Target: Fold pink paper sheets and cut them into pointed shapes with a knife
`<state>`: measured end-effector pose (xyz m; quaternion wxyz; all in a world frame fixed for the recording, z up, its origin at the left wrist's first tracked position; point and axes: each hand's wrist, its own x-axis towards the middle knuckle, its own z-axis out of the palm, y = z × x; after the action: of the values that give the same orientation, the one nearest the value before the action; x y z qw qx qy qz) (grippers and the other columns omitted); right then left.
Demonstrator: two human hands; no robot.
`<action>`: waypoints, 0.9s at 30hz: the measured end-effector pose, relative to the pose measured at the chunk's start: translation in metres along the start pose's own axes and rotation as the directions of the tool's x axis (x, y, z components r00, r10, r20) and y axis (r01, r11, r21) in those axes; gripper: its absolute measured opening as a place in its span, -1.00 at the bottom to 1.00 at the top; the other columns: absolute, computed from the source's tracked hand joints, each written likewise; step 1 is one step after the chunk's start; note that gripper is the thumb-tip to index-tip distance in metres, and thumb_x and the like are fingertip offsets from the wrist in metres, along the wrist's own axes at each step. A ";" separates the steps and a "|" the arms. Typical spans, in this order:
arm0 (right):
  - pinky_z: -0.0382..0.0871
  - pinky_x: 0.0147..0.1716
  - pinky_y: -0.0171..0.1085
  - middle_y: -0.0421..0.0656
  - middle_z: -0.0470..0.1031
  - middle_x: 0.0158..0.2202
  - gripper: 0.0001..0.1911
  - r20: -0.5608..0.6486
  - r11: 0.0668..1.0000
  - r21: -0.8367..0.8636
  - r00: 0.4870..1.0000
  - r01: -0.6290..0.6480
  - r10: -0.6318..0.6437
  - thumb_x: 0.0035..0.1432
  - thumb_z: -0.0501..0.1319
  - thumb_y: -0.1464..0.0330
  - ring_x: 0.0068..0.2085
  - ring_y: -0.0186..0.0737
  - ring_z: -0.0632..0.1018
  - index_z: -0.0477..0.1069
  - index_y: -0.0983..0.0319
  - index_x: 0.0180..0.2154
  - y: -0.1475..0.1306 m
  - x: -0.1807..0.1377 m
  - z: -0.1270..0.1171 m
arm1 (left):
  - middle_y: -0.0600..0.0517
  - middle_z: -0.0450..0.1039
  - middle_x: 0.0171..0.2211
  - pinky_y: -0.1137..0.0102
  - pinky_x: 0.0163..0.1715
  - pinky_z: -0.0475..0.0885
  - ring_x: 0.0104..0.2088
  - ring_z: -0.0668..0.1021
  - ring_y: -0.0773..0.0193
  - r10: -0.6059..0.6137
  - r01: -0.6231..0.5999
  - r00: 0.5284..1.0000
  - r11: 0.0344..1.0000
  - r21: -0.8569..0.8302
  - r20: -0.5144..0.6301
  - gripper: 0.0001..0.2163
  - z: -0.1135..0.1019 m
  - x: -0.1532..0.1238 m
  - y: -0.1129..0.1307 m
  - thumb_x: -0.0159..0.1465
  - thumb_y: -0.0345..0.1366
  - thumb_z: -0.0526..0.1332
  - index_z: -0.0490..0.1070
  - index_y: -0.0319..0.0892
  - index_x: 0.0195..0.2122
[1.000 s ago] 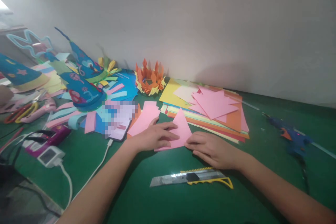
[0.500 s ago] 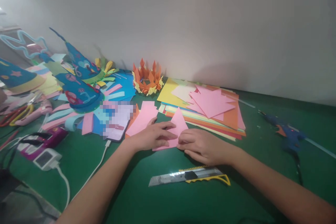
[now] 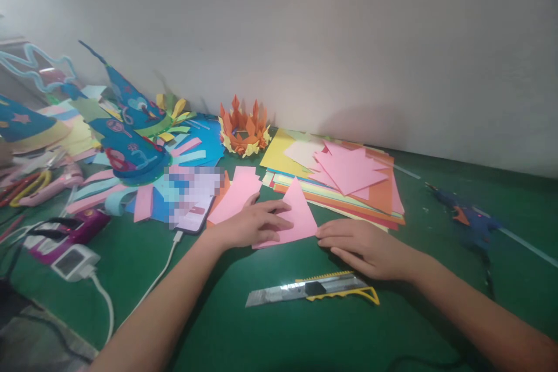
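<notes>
A folded sheet of pink paper [image 3: 299,209] lies on the green table, its peak pointing away from me. My left hand [image 3: 257,224] rests on the left part of it, fingers spread and flat, holding nothing. At the paper's right corner are the fingertips of my right hand [image 3: 366,247]; those fingers are stretched out, with the thumb apart from them. Just in front of the hands lies a utility knife [image 3: 311,289] with a yellow grip and its blade out to the left. Another pink paper piece [image 3: 239,189] sits behind my left hand.
A stack of coloured paper [image 3: 379,203] with pink cut pieces on top lies behind. An orange paper crown [image 3: 244,131] stands by the wall. Blue cone hats [image 3: 135,154], a phone [image 3: 196,209] and a purple power strip [image 3: 72,235] are left; a glue gun [image 3: 473,218] is right.
My right hand has slid to the right, from the middle of the pink paper to its right corner, uncovering more of the sheet. The left hand stays on the paper.
</notes>
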<state>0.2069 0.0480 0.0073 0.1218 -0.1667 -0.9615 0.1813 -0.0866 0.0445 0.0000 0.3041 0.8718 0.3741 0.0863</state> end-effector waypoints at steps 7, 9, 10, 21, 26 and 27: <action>0.41 -0.04 -0.07 0.03 0.45 -0.01 -0.61 -0.022 0.980 -0.131 0.988 -0.152 0.150 0.32 0.00 0.35 -0.02 -0.10 0.46 0.33 0.21 0.13 0.001 0.007 0.013 | 0.06 0.15 0.27 0.06 0.26 -0.38 0.24 0.25 0.17 0.005 -0.005 1.000 1.000 0.008 -0.013 -0.72 0.001 0.000 -0.001 0.30 -0.26 0.17 0.40 0.12 0.03; 0.36 0.02 -0.03 0.01 0.42 0.06 -0.60 -0.050 0.979 -0.161 0.992 -0.125 0.119 0.32 0.00 0.36 0.07 -0.07 0.42 0.30 0.18 0.15 0.004 0.005 0.017 | 0.06 0.15 0.27 0.05 0.26 -0.38 0.24 0.26 0.17 0.004 -0.004 1.000 1.000 0.006 -0.013 -0.73 0.001 0.000 0.000 0.31 -0.25 0.16 0.40 0.12 0.03; 0.34 0.05 -0.02 -0.02 0.40 0.10 -0.60 -0.050 0.981 -0.162 0.993 -0.111 0.104 0.32 0.00 0.37 0.10 -0.08 0.40 0.28 0.16 0.17 0.005 0.004 0.019 | 0.06 0.15 0.27 0.05 0.26 -0.38 0.24 0.26 0.17 0.003 -0.003 1.000 1.000 0.006 -0.012 -0.73 0.000 0.000 0.000 0.31 -0.24 0.16 0.40 0.12 0.03; 0.33 0.11 -0.06 -0.08 0.44 0.09 -0.59 -0.128 0.987 -0.154 0.991 -0.048 0.028 0.31 0.02 0.43 0.11 -0.17 0.43 0.29 0.17 0.16 0.006 -0.002 0.024 | 0.08 0.18 0.26 0.12 0.28 -0.37 0.24 0.27 0.19 0.025 -0.024 0.999 1.000 0.013 -0.042 -0.70 0.001 -0.002 0.000 0.29 -0.25 0.19 0.39 0.12 0.05; 0.28 0.13 -0.06 -0.07 0.46 0.07 -0.60 -0.138 0.977 -0.210 0.990 -0.032 0.002 0.31 0.01 0.45 0.12 -0.18 0.42 0.30 0.19 0.15 0.007 -0.006 0.028 | 0.09 0.19 0.25 0.16 0.28 -0.37 0.24 0.27 0.21 0.028 -0.027 0.999 0.999 0.016 -0.042 -0.70 0.001 -0.001 0.001 0.28 -0.25 0.21 0.40 0.11 0.04; 0.28 0.13 -0.06 -0.07 0.45 0.08 -0.60 -0.126 0.977 -0.211 0.992 -0.037 0.010 0.31 0.01 0.45 0.13 -0.18 0.42 0.30 0.19 0.15 0.007 -0.006 0.027 | 0.08 0.19 0.25 0.16 0.28 -0.37 0.23 0.27 0.21 0.028 -0.028 0.999 0.999 0.016 -0.043 -0.71 0.001 -0.001 0.001 0.28 -0.25 0.21 0.40 0.10 0.03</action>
<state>0.2066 0.0434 -0.0213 0.1606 -0.2012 -0.9639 0.0678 -0.0865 0.0425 0.0006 0.2878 0.8774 0.3689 0.1063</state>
